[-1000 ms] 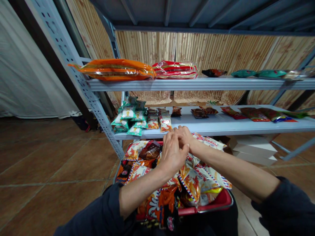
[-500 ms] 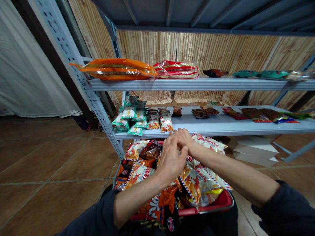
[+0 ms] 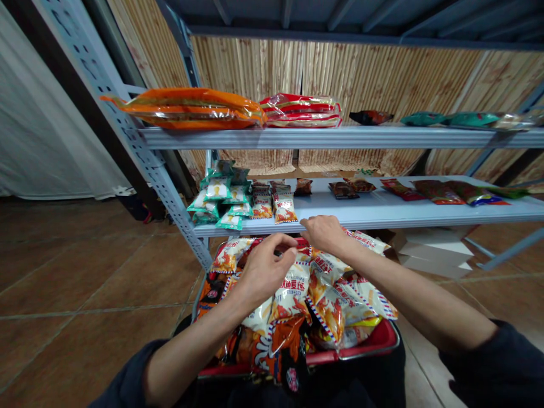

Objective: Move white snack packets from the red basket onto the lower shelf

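Observation:
A red basket [image 3: 374, 343] heaped with white-and-orange snack packets [image 3: 335, 306] sits right in front of me, below a grey shelf [image 3: 382, 215]. My left hand [image 3: 261, 269] hovers over the middle of the heap, its fingers pinched on the top edge of a white-and-orange packet [image 3: 293, 286]. My right hand [image 3: 325, 232] is at the far end of the basket, close to the shelf's front edge. Its fingers curl down onto the packets, and what they grip is hidden.
The shelf holds green packets [image 3: 221, 198], small orange packets [image 3: 283, 207] and dark flat packs further right. The upper shelf [image 3: 340, 136] carries orange bags [image 3: 187, 107] and red bags [image 3: 301, 110]. A perforated upright [image 3: 140, 153] stands at left, white boxes [image 3: 433, 255] lie underneath.
My hands were joined over the basket's far end. They have parted: the left drew back towards me and to the left, the right stayed near the shelf edge.

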The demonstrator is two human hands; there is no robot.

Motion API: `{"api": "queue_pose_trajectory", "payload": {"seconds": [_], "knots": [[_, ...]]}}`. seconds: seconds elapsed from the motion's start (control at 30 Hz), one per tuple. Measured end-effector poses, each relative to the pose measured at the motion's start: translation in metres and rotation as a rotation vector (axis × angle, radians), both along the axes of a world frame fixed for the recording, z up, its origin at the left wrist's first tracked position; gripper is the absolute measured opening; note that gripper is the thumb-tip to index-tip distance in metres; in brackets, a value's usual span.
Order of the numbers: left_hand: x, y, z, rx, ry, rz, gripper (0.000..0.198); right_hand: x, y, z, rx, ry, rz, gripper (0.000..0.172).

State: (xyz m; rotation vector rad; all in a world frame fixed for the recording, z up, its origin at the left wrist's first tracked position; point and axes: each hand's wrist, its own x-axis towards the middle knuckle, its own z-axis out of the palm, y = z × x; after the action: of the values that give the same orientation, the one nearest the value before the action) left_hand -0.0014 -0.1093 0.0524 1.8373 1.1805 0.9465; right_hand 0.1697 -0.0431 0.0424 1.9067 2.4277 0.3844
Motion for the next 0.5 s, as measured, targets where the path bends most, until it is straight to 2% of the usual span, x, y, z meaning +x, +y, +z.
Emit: {"api": "queue_pose_trajectory", "payload": {"seconds": [0.13,0.27,0.5], "knots": [[-0.030,0.000,-0.027,-0.120,-0.006,0.087,0.021,0.025,-0.001,0.003,-0.052,0.122,-0.052,0.032],[-0.042,-0.008,-0.053,-0.227,0.055,0.128,0.022,0.040,-0.002,-0.002,-0.093,0.251,-0.047,0.031],[-0.033,-0.027,-0.071,-0.056,0.214,0.125,0.023,0.046,-0.010,-0.006,-0.153,0.395,0.004,0.030]]}}
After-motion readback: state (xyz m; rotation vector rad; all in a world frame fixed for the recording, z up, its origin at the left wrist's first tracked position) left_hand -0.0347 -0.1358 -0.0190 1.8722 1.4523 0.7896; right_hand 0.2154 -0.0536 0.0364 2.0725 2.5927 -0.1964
